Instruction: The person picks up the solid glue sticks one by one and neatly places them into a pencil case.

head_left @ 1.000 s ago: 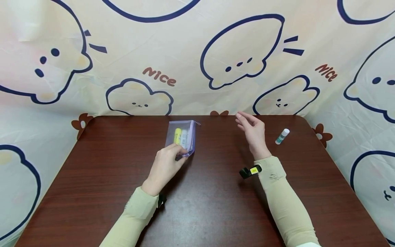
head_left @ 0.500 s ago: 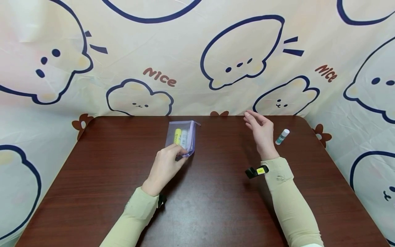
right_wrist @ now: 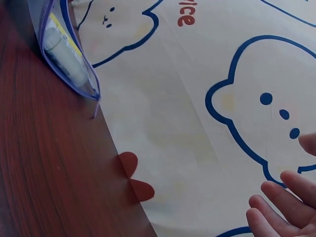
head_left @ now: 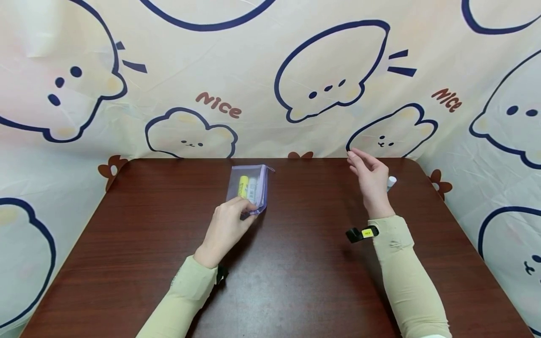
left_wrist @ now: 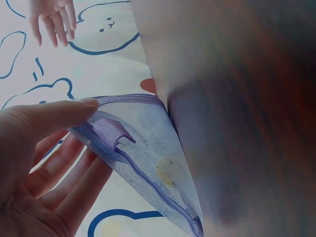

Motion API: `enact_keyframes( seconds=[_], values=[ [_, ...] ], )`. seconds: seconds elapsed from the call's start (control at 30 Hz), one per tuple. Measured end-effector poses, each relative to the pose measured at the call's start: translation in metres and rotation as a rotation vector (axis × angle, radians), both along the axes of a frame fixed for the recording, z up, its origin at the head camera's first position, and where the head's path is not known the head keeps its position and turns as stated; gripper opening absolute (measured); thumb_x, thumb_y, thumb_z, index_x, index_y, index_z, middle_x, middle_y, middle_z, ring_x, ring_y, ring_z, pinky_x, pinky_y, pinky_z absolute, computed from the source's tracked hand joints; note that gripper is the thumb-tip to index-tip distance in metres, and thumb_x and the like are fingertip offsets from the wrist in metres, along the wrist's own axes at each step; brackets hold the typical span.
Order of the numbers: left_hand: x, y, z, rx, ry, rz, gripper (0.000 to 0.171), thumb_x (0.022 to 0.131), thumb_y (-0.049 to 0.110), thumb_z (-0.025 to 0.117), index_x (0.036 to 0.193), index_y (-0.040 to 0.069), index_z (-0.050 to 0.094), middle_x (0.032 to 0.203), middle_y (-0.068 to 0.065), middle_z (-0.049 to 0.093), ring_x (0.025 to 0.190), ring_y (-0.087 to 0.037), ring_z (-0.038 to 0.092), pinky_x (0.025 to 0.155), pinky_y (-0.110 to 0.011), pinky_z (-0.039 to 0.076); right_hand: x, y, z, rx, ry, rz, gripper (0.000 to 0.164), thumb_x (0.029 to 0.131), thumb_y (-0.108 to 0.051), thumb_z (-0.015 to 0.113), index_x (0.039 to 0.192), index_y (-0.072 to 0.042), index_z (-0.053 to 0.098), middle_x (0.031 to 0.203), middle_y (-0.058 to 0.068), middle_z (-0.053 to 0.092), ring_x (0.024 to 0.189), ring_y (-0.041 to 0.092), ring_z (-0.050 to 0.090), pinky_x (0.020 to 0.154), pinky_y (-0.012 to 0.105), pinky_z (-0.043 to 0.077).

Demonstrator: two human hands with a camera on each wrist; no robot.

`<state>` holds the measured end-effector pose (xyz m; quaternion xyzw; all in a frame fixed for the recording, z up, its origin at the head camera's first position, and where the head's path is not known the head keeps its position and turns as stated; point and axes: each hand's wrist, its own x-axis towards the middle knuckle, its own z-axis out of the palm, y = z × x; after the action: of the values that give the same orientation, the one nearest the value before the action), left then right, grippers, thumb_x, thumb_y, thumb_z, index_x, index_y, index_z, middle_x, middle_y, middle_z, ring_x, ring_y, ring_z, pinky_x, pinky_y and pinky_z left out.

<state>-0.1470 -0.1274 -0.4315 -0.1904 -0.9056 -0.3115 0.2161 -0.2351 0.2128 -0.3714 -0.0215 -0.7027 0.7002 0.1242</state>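
Observation:
A see-through purple mesh zip pouch point(head_left: 235, 176) lies towards the table's back, left of centre. My left hand point(head_left: 224, 230) pinches its near edge between thumb and fingers; the left wrist view shows the thumb point(left_wrist: 74, 112) over the zipped edge. Inside the pouch are a yellow tube point(head_left: 243, 186) and a white tube point(right_wrist: 66, 55), side by side. My right hand point(head_left: 373, 185) hovers over the back right of the table, fingers loosely extended and holding nothing. Partly hidden behind it is a glue stick point(head_left: 391, 181), only its white cap and a bit of its body showing.
The dark brown wooden table point(head_left: 296, 272) ends at the back against a cream cloth point(head_left: 262, 136) printed with cartoon animals, which also hangs along both sides. A black wrist camera point(head_left: 359, 234) sits on the right wrist.
My right hand has moved steadily to the right, away from the pouch, and now overlaps the glue stick that was fully visible before. My left hand and the pouch have stayed put.

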Motion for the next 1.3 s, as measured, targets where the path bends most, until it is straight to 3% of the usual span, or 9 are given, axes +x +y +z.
enact_keyframes(
  seconds=[0.27, 0.67, 1.03, 1.3],
  values=[
    [-0.001, 0.0, -0.001, 0.009, 0.02, -0.009, 0.017, 0.079, 0.002, 0.087, 0.091, 0.009, 0.077, 0.09, -0.004, 0.071, 0.077, -0.017, 0.069, 0.068, -0.036, 0.058, 0.0, 0.014, 0.003, -0.004, 0.032, -0.068, 0.048, 0.094, -0.031, 0.076, 0.13, -0.001, 0.068, 0.127, 0.01, 0.065, 0.112, 0.021, 0.065, 0.097, 0.029, 0.05],
    [-0.002, 0.0, -0.001, 0.004, 0.006, -0.012, 0.016, 0.08, 0.002, 0.086, 0.092, 0.008, 0.077, 0.091, -0.004, 0.071, 0.078, -0.017, 0.068, 0.068, -0.035, 0.057, 0.002, 0.033, 0.008, 0.002, 0.02, -0.128, 0.047, 0.093, -0.036, 0.076, 0.13, -0.007, 0.07, 0.131, 0.009, 0.062, 0.116, 0.024, 0.062, 0.104, 0.036, 0.045],
    [-0.001, 0.001, -0.001, 0.011, 0.02, -0.014, 0.019, 0.077, 0.001, 0.088, 0.091, 0.008, 0.077, 0.091, -0.004, 0.071, 0.078, -0.018, 0.069, 0.068, -0.035, 0.057, 0.004, 0.049, 0.01, -0.044, 0.025, -0.172, 0.047, 0.092, -0.035, 0.077, 0.129, -0.007, 0.071, 0.128, 0.007, 0.065, 0.113, 0.021, 0.063, 0.106, 0.035, 0.044],
    [-0.001, 0.0, -0.002, 0.007, 0.018, -0.011, 0.019, 0.077, 0.001, 0.087, 0.091, 0.008, 0.076, 0.09, -0.004, 0.071, 0.078, -0.019, 0.069, 0.068, -0.035, 0.057, 0.006, 0.061, 0.01, -0.019, -0.014, -0.217, 0.05, 0.092, -0.039, 0.076, 0.133, -0.01, 0.069, 0.133, 0.007, 0.062, 0.118, 0.021, 0.061, 0.107, 0.034, 0.042]
  ],
)
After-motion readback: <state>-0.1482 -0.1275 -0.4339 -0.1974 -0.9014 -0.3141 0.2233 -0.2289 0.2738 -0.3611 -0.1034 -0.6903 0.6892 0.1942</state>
